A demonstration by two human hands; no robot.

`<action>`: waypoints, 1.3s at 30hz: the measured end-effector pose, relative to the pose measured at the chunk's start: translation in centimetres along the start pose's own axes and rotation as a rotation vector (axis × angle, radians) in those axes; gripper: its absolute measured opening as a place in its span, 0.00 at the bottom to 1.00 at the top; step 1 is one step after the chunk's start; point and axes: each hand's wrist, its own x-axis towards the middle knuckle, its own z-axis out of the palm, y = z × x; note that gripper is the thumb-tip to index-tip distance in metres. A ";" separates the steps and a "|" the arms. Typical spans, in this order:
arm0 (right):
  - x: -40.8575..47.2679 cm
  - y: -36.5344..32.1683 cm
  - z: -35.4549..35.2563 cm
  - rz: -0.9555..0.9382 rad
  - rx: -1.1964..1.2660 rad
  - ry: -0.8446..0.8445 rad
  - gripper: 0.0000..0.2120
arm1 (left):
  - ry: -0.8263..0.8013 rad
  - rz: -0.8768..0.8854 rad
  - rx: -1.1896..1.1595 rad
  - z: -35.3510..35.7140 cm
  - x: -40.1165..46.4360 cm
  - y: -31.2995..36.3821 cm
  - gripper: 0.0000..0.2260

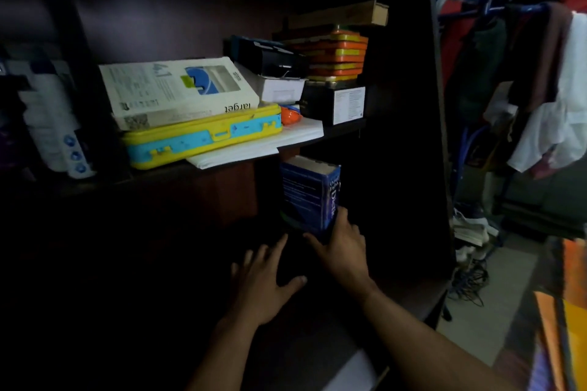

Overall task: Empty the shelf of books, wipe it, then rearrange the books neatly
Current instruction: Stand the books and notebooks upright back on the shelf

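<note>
A thick blue dictionary (309, 195) stands upright on the dark lower shelf (365, 267), under the upper board. My right hand (341, 249) holds its lower end, thumb on the cover side and fingers on the spine side. My left hand (265, 282) hovers just left of it with fingers spread, holding nothing. On the upper shelf (344, 130) lies a thick white book (178, 90) marked "target", flat on a yellow and blue case (203, 138).
White papers (254, 146) overhang the upper shelf's edge. Behind them sit small boxes (333, 103) and a stack of orange and yellow trays (333, 51). Bottles (52, 124) stand at the far left. Clothes (546, 79) hang on a rack to the right, cables on the floor.
</note>
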 end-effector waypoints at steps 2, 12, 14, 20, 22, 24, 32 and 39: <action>1.1 -0.3 0.6 0.041 0.104 -0.016 0.34 | 0.059 -0.012 -0.056 0.1 0.2 -0.4 0.37; 3.2 0.7 1.5 0.070 0.264 -0.035 0.39 | 0.070 -0.025 -0.164 0.3 0.2 -0.6 0.33; 3.2 0.7 1.8 0.020 0.270 -0.068 0.36 | 0.071 -0.022 -0.153 0.2 0.2 -0.5 0.32; 3.5 0.8 2.5 -0.083 0.134 -0.244 0.34 | 0.077 -0.014 -0.131 0.1 0.0 -0.4 0.33; 3.6 0.8 2.6 -0.130 0.040 -0.271 0.36 | 0.072 -0.010 -0.119 0.0 0.0 -0.3 0.33; 3.6 0.9 2.8 -0.161 -0.073 -0.308 0.39 | 0.061 -0.012 -0.114 0.2 0.1 -0.4 0.33; 2.3 0.0 1.9 -0.191 -0.200 -0.368 0.41 | 0.108 0.089 -0.244 0.0 0.1 -0.4 0.33; -13.0 -0.1 -11.7 -0.111 -0.097 -0.265 0.34 | 0.233 0.284 -0.492 -1.2 -7.0 9.5 0.17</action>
